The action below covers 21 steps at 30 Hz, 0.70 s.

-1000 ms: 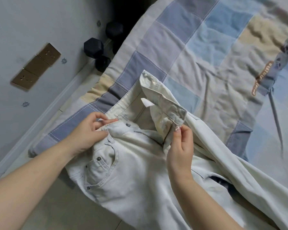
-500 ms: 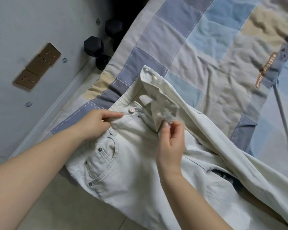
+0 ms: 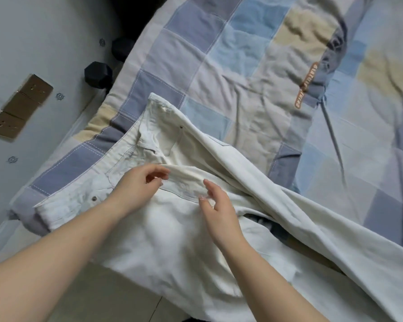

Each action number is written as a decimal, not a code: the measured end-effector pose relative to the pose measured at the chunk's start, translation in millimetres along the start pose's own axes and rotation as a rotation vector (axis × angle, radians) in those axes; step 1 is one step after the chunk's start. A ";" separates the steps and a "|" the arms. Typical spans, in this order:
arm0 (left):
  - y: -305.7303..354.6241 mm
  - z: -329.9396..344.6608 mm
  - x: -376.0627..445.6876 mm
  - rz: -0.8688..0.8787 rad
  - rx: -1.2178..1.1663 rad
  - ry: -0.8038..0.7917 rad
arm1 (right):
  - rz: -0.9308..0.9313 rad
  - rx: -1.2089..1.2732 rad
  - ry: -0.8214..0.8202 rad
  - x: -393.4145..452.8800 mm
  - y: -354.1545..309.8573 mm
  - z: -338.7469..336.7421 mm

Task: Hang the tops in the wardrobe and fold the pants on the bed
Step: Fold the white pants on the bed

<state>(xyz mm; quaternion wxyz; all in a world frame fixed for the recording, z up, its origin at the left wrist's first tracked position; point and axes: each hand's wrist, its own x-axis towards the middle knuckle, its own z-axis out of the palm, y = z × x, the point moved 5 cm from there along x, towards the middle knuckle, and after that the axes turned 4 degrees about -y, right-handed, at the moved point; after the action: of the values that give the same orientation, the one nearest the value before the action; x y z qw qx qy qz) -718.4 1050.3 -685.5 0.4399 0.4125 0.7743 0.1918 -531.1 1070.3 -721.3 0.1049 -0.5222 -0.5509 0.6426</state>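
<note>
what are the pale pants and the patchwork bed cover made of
Pale pants: likely cotton denim, matte off-white, given the metal rivets, contrast seams and stiff folds. Patchwork bed cover: probably soft woven cotton, matte, with stitched blue, grey and beige squares and fine creases; its fibre cannot be confirmed.

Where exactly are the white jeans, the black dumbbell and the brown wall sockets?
White denim jeans (image 3: pixel 172 240): head view, on the seat panel.
Black hexagonal dumbbell (image 3: pixel 98 74): head view, on the nearer head.
Brown wall sockets (image 3: pixel 21 105): head view, on the middle plate.
</note>
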 end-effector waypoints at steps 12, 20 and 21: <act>146.6 337.6 -60.0 0.013 -0.150 -0.443 | 0.276 -0.125 0.338 -180.2 203.9 -273.1; 176.5 548.9 -144.6 -0.173 -0.054 -0.688 | 0.483 -0.355 0.499 -313.2 335.4 -404.7; 178.4 573.2 -155.6 -0.201 -0.065 -0.714 | 0.506 -0.356 0.510 -328.4 350.3 -417.5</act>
<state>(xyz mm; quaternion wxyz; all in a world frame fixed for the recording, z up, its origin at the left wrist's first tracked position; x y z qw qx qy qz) -111.0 991.5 -795.6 0.7117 0.3612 0.6023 0.0160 93.7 956.9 -761.7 -0.0156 -0.7941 -0.4637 0.3925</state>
